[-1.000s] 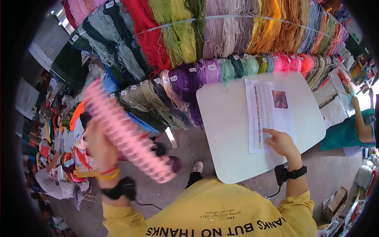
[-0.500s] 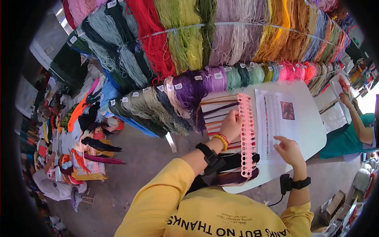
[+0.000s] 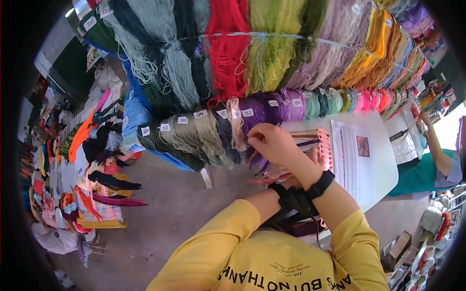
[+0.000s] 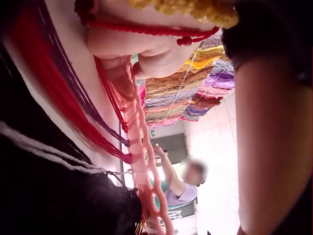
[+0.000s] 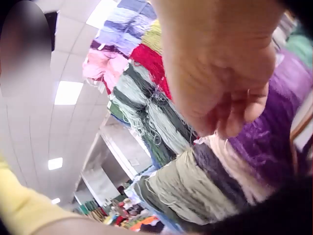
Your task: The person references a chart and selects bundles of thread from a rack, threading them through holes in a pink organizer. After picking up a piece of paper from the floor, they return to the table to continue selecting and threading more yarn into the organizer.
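Note:
My left hand (image 4: pixel 146 44) grips a pink thread holder (image 4: pixel 146 181), a strip with a row of holes, fingers curled over its edge. Red threads (image 4: pixel 63 105), purple ones and a black bundle (image 4: pixel 63 200) hang from it. In the head view my right forearm covers most of that hand. Crossing above it, my right hand (image 3: pixel 275 144) is bent at the fingers, with no thread visible in it. Its fingertips are close in front of purple skeins (image 3: pixel 257 112) and a pale pink skein (image 3: pixel 236 121), which the right wrist view also shows.
A white tabletop (image 3: pixel 381 138) carries a printed colour chart (image 3: pixel 345 160) right of the holder. Labelled skeins hang in two rows, including a red hank (image 3: pixel 227 58). Another person (image 3: pixel 417 172) works at the right. Threads cover a side table (image 3: pixel 104 213) at the left.
The pink holder came from the left onto the table in my left hand. My right hand left the chart and crossed over my left arm toward the skeins. The view shifted left.

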The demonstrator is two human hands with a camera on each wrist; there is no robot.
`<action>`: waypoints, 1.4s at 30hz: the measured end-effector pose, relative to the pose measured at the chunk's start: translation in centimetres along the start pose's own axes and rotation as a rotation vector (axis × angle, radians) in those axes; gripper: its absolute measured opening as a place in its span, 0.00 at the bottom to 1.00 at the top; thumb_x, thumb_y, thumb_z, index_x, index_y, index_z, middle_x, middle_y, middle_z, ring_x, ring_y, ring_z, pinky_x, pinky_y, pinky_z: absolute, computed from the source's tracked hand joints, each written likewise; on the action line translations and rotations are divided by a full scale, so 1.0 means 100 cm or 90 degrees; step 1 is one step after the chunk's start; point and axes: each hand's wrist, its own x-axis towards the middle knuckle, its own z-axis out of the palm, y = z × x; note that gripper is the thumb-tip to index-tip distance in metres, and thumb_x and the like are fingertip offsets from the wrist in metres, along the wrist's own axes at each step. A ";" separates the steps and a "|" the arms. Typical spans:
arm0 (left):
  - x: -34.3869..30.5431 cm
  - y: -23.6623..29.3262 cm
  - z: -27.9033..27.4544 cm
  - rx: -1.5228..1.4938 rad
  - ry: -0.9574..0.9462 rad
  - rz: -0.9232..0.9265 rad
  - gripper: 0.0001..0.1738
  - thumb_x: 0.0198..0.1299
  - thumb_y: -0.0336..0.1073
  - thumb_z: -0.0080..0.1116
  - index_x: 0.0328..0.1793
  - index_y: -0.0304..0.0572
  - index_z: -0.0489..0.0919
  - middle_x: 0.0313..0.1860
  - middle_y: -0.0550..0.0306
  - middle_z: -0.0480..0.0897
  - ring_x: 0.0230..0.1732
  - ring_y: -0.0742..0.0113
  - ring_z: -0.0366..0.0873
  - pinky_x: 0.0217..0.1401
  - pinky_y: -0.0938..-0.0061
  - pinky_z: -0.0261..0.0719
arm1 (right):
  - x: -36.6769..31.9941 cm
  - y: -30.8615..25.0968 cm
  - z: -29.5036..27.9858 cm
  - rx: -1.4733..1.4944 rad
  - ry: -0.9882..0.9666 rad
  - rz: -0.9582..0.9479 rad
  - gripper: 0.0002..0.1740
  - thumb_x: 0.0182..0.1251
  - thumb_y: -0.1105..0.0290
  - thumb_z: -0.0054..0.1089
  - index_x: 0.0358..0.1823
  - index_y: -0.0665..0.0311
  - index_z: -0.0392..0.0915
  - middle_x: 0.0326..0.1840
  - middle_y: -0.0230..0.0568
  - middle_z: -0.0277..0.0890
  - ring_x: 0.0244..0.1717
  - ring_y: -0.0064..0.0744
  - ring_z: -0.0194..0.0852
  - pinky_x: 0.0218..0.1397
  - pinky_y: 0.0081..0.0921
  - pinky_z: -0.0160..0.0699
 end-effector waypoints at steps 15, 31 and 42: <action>-0.005 0.006 0.026 -0.463 0.030 -0.052 0.14 0.59 0.45 0.43 0.34 0.42 0.68 0.23 0.56 0.72 0.25 0.61 0.70 0.31 0.63 0.68 | 0.040 0.024 0.030 -0.011 -0.065 0.153 0.12 0.53 0.68 0.63 0.37 0.67 0.80 0.26 0.39 0.79 0.28 0.23 0.77 0.34 0.22 0.75; -0.006 0.000 0.016 -0.424 -0.007 -0.048 0.12 0.57 0.42 0.47 0.38 0.40 0.69 0.27 0.53 0.75 0.29 0.58 0.73 0.34 0.64 0.71 | 0.034 0.030 0.032 0.040 -0.010 0.156 0.08 0.51 0.70 0.61 0.29 0.69 0.77 0.23 0.35 0.77 0.25 0.21 0.74 0.31 0.21 0.73; -0.010 -0.014 0.014 -0.378 -0.051 -0.018 0.12 0.56 0.39 0.51 0.41 0.39 0.69 0.30 0.51 0.77 0.31 0.56 0.76 0.36 0.64 0.73 | 0.031 0.025 0.012 0.444 -0.075 0.318 0.09 0.56 0.71 0.58 0.34 0.69 0.74 0.20 0.34 0.74 0.21 0.20 0.73 0.22 0.15 0.68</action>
